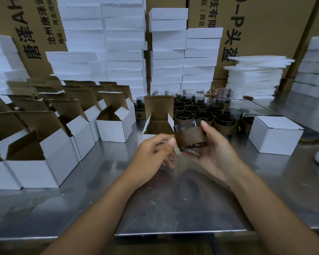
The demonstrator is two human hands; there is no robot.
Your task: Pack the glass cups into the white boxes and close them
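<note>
Steel table (173, 208), near to far: left hand (155, 153), fingers curled, thumb by the cup, hold unclear; right hand (214, 153) gripping sleeved glass cup (190, 137) above the table; open white box (158, 124) just behind, 12 o'clock; closed white box (274, 137), 2 o'clock; massed cups (206, 111), 1 o'clock

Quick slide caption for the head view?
Right hand holds a brown-sleeved glass cup, left hand beside it, before an open white box.

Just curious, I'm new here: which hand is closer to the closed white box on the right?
Right. The right hand, holding a glass cup, is just left of the closed box; the left hand is farther left, beyond the cup.
</note>
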